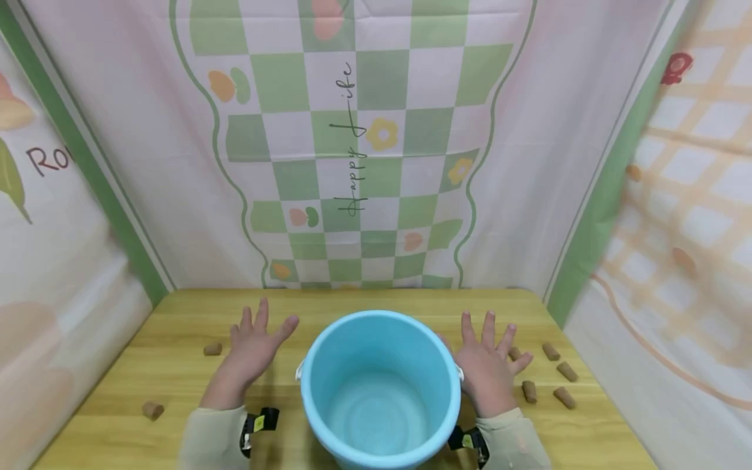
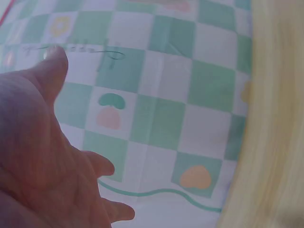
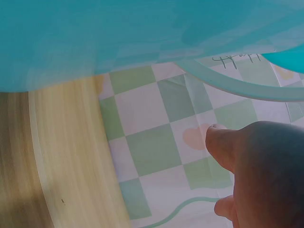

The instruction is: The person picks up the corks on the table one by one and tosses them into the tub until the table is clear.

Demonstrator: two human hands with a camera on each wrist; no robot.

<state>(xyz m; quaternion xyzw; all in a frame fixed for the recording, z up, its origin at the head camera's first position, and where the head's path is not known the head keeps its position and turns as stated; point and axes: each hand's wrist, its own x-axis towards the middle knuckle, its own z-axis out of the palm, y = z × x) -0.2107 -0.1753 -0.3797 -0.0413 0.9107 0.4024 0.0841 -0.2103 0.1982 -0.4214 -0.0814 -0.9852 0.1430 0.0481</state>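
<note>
A light blue bucket [image 1: 380, 450] stands at the front middle of the wooden table, its inside bare down to the ringed bottom. My left hand [image 1: 252, 349] is held left of the bucket with fingers spread, touching nothing; its palm [image 2: 47, 156] fills the lower left of the left wrist view. On the other side my right hand [image 1: 484, 369] is spread close beside the bucket's wall, its thumb partly hidden behind the rim. In the right wrist view the bucket's wall [image 3: 118, 38] and pale handle [image 3: 237, 85] lie above the right thumb [image 3: 221, 145].
Several brown corks lie right of the right hand, among them one cork [image 1: 529, 391] near the wrist. Two more, a far cork [image 1: 213, 349] and a nearer cork [image 1: 153, 410], lie on the left. Printed cloth [image 1: 376, 170] hangs behind the table [image 1: 282, 418] and along both sides.
</note>
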